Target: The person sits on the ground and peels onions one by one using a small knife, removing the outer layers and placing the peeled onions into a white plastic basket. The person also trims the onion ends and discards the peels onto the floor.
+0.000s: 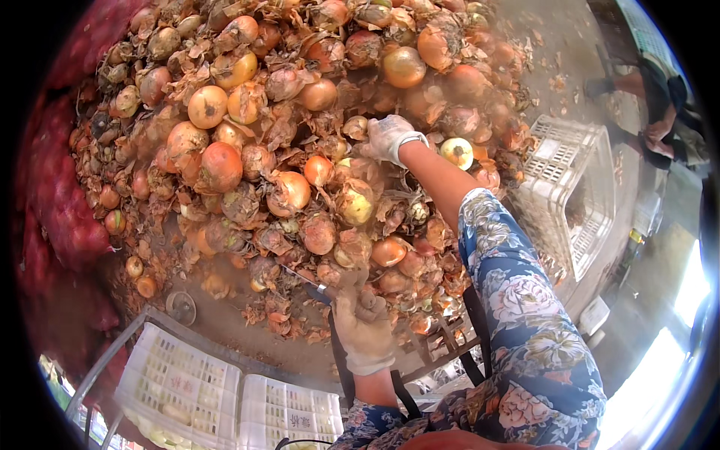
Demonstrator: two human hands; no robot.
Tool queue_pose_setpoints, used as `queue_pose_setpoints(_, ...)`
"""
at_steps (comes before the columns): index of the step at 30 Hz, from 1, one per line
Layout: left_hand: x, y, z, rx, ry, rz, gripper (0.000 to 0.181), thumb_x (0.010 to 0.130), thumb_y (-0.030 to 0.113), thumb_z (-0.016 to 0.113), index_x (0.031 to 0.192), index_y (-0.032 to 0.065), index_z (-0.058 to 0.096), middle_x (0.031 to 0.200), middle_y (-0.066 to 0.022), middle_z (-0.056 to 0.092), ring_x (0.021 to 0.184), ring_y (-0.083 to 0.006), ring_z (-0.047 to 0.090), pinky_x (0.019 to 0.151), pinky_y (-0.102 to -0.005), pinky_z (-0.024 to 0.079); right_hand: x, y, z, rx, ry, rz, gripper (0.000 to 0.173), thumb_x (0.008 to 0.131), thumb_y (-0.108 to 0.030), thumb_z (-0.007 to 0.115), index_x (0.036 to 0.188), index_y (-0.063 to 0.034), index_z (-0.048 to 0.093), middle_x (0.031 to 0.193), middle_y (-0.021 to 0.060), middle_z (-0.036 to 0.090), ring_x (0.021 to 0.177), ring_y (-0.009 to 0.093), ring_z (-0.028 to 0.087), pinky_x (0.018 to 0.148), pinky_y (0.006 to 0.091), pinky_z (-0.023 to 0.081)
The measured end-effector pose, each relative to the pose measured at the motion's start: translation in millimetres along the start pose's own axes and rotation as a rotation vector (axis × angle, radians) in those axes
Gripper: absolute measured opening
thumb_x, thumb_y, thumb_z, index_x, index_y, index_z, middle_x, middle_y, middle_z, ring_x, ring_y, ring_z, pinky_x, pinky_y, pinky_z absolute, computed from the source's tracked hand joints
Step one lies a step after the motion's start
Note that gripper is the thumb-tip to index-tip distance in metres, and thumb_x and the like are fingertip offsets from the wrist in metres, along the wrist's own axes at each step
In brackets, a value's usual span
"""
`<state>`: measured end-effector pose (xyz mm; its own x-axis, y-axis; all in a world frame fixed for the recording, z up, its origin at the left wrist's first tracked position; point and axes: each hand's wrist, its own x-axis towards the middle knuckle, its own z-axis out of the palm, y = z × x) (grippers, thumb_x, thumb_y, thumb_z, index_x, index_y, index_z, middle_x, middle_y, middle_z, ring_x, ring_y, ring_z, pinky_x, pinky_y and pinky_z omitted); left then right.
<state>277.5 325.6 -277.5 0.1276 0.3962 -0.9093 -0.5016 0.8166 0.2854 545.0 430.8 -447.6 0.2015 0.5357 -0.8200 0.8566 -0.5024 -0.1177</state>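
My left hand (365, 326), in a whitish work glove, grips a knife (312, 285) at the near edge of a big heap of onions (320, 233). The knife's blade points up and to the left. My right hand (391, 138), also gloved, reaches into the middle of the heap. Its fingers are partly hidden, and a small brown onion (355, 128) is right beside them; whether they grip anything cannot be made out. A pale peeled-looking onion (457, 153) sits to the right of that wrist. Loose dry skins lie among the onions.
White plastic crates (180, 368) with pale onions stand at lower left behind a metal rail (107, 357). Another white crate (568, 185) lies at right. Red mesh sacks (67, 191) border the left side. Part of another person (661, 121) shows at upper right.
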Motion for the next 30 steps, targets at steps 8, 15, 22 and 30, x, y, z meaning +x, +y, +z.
queue_pose_setpoints(8, 4, -10, 6, -0.055, -0.092, -0.053, 0.032, 0.095, 0.025, 0.057, 0.12, 0.0051, 0.058, 0.116, -0.0093, 0.06, 0.072, -0.0061, 0.048, 0.064, -0.0201, 0.042, -72, 39, 45, 0.062, -0.254, -0.079, 0.036, 0.094, -0.026, 0.05, 0.115, 0.0023, 0.057, 0.088, 0.0148, 0.063, 0.081, 0.024, 0.063, 0.077, 0.0372, 0.054)
queue_pose_setpoints(15, 6, -15, 15, 0.025, -0.035, -0.009, 0.041, 0.101, 0.03, 0.045, 0.128, 0.0004, 0.054, 0.115, -0.0082, 0.062, 0.066, -0.0041, 0.045, 0.057, -0.0171, 0.041, -161, 62, 33, 0.198, -0.223, 0.046, 0.027, 0.09, -0.027, 0.059, 0.103, -0.0037, 0.063, 0.085, 0.0136, 0.067, 0.084, 0.027, 0.068, 0.079, 0.0419, 0.055)
queue_pose_setpoints(22, 9, -24, 14, 0.024, -0.162, -0.049, 0.038, 0.096, 0.027, 0.052, 0.124, 0.0025, 0.055, 0.115, -0.0078, 0.059, 0.07, -0.006, 0.043, 0.06, -0.0195, 0.036, -82, 106, -45, -0.029, 0.434, 0.038, 0.058, 0.085, -0.022, 0.066, 0.138, -0.0118, 0.044, 0.126, 0.0164, 0.055, 0.109, 0.031, 0.06, 0.094, 0.0407, 0.051)
queue_pose_setpoints(30, 9, -30, 10, 0.029, -0.194, -0.017, 0.038, 0.097, 0.028, 0.05, 0.124, 0.0023, 0.056, 0.117, -0.0076, 0.059, 0.071, -0.0055, 0.044, 0.06, -0.0191, 0.037, -68, 104, -18, 0.128, 0.228, 0.218, 0.054, 0.084, -0.028, 0.068, 0.129, -0.0055, 0.047, 0.118, 0.0194, 0.058, 0.105, 0.033, 0.063, 0.087, 0.0398, 0.053)
